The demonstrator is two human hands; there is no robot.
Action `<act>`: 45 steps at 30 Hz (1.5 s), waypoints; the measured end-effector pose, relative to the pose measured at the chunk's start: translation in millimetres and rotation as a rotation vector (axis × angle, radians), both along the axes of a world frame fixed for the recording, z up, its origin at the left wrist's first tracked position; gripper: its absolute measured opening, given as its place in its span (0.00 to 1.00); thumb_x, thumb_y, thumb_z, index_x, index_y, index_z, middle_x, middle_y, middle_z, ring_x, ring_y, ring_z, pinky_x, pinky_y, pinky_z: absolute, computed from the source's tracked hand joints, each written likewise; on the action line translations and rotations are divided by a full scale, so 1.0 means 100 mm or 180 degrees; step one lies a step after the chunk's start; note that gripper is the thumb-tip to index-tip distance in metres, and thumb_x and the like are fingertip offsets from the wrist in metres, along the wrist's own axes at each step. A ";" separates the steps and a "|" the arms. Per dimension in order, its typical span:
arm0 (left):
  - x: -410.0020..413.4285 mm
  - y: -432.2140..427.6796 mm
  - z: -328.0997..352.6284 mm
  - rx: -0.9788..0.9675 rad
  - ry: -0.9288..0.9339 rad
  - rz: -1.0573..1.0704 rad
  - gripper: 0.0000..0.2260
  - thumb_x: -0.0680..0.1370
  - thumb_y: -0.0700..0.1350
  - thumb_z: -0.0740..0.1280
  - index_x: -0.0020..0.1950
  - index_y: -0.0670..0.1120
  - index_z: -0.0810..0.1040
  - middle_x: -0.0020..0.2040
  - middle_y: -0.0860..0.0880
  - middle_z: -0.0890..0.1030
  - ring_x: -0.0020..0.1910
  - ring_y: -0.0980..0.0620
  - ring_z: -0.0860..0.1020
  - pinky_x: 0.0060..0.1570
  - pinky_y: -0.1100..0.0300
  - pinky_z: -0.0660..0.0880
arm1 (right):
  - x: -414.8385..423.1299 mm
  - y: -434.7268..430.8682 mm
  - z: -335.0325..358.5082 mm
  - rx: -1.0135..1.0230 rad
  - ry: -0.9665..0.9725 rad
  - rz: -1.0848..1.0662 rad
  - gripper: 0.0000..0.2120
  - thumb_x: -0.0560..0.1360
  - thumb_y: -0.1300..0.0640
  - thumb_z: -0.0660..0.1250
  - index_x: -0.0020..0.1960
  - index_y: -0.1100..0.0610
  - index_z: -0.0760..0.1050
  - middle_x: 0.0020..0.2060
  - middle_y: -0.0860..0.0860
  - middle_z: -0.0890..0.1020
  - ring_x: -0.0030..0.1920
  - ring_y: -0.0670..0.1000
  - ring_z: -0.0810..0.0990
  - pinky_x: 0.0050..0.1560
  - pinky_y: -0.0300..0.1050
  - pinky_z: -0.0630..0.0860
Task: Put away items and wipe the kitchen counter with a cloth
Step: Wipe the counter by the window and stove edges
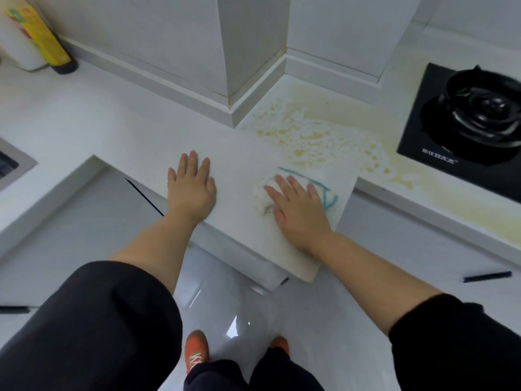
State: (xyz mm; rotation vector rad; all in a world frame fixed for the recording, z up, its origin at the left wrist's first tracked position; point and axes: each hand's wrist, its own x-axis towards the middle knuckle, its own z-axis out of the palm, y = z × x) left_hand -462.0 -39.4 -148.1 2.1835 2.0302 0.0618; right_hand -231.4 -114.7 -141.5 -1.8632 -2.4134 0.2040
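A white cloth with a blue edge lies on the white kitchen counter near its front corner. My right hand presses flat on the cloth with straight fingers and covers most of it. My left hand rests flat on the bare counter to the left of the cloth, fingers spread. Yellowish foamy smears cover the counter just beyond the cloth, toward the wall corner and the stove.
A black gas hob sits at the right. A white container and a yellow-labelled bottle stand at the back left. A sink edge shows at the far left. A wall pillar juts onto the counter.
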 end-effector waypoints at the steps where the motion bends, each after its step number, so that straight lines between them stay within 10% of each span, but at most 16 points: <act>1: 0.00 0.01 0.01 0.0000 0.0020 -0.0197 0.23 0.83 0.50 0.46 0.78 0.48 0.50 0.79 0.47 0.45 0.77 0.47 0.42 0.74 0.47 0.43 | -0.07 -0.17 -0.01 0.0054 0.0026 0.0336 0.24 0.76 0.51 0.51 0.72 0.49 0.67 0.73 0.53 0.65 0.73 0.57 0.64 0.68 0.63 0.60; 6: 0.02 0.02 0.04 0.0009 0.0117 -0.0991 0.23 0.83 0.49 0.47 0.78 0.47 0.50 0.79 0.47 0.47 0.77 0.47 0.44 0.74 0.48 0.44 | 0.44 -0.63 0.00 -0.0038 -0.0113 0.1741 0.23 0.75 0.52 0.54 0.69 0.47 0.66 0.72 0.51 0.68 0.71 0.55 0.67 0.68 0.56 0.61; 12: -0.01 0.05 0.04 -0.0049 0.0172 -0.1008 0.24 0.82 0.51 0.43 0.78 0.49 0.48 0.79 0.48 0.45 0.77 0.48 0.43 0.74 0.47 0.43 | 0.74 0.03 0.09 -0.0339 0.0004 -0.1056 0.25 0.81 0.52 0.49 0.77 0.50 0.53 0.77 0.52 0.51 0.77 0.55 0.48 0.73 0.60 0.45; 21: -0.05 0.11 0.03 0.0104 -0.0634 -0.0247 0.27 0.78 0.52 0.46 0.76 0.47 0.61 0.78 0.47 0.54 0.77 0.49 0.49 0.74 0.47 0.45 | -0.31 -0.03 0.02 -0.0043 0.0120 0.1034 0.25 0.72 0.50 0.53 0.67 0.47 0.72 0.69 0.52 0.72 0.68 0.56 0.71 0.64 0.63 0.66; 32: 0.33 0.53 0.14 -0.0078 -0.0784 0.0601 0.22 0.82 0.47 0.49 0.77 0.46 0.56 0.78 0.46 0.54 0.77 0.46 0.49 0.73 0.43 0.47 | -0.17 0.40 -0.01 -0.0038 0.0537 0.1091 0.24 0.67 0.52 0.57 0.61 0.47 0.77 0.64 0.47 0.77 0.64 0.51 0.75 0.60 0.57 0.70; 45: 0.38 0.93 0.04 -0.0178 -0.0110 0.0523 0.28 0.81 0.54 0.42 0.78 0.43 0.39 0.78 0.47 0.39 0.77 0.48 0.38 0.75 0.46 0.41 | -0.14 1.53 0.37 0.0705 0.2662 -0.0370 0.19 0.75 0.57 0.59 0.64 0.58 0.76 0.57 0.48 0.78 0.57 0.46 0.73 0.58 0.33 0.65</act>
